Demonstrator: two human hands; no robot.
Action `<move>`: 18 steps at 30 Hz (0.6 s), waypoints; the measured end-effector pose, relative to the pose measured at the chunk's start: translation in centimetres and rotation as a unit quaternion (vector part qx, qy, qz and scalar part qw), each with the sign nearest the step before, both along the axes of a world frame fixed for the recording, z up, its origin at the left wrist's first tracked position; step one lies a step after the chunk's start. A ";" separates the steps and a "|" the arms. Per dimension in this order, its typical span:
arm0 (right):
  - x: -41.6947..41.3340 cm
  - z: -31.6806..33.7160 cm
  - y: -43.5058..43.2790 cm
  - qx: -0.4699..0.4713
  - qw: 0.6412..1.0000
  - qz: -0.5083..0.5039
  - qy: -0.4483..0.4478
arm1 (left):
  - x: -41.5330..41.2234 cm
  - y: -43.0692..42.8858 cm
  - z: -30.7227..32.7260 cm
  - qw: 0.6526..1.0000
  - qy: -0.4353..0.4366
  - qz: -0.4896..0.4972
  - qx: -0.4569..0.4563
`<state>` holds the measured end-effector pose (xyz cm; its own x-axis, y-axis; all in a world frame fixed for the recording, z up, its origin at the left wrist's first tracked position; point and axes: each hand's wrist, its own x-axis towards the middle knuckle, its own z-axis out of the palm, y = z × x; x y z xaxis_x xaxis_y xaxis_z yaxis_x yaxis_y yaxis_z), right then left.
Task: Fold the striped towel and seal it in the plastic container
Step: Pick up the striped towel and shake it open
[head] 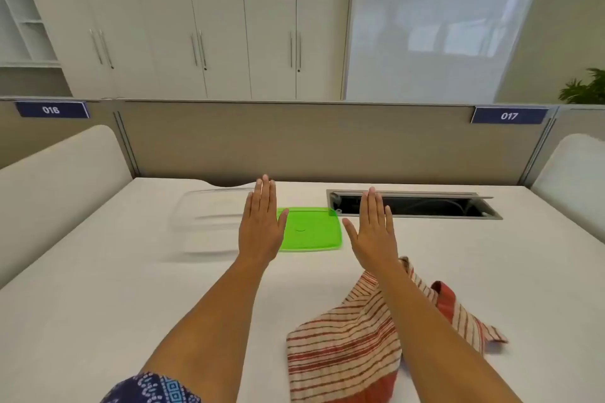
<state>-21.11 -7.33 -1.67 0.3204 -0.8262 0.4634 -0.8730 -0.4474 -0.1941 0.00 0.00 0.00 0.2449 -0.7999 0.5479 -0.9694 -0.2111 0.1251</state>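
Observation:
The red-and-cream striped towel (347, 340) lies crumpled on the white table, near the front right, partly under my right forearm. A clear plastic container (209, 219) stands at the back left of the table. Its green lid (311, 229) lies flat beside it, to the right. My left hand (262, 222) hovers flat, fingers together, palm down, over the gap between container and lid. My right hand (373, 232) is held the same way, just right of the lid and beyond the towel. Neither hand holds anything.
An open cable slot (425, 206) is cut into the table (98, 304) at the back right. A grey partition (294, 141) closes the far edge, with cushioned side panels at left and right. White cabinets stand behind.

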 end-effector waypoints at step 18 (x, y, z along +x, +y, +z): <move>-0.8 -8.4 2.0 0.191 0.980 0.004 0.061 | -1.5 2.0 -10.8 0.984 0.078 -0.010 0.161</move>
<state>-21.90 -5.35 -10.08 0.3620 -0.9290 0.0775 -0.8968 -0.3697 -0.2429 -1.48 2.00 -10.81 0.2875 -0.9317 0.2219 -0.9484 -0.2446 0.2019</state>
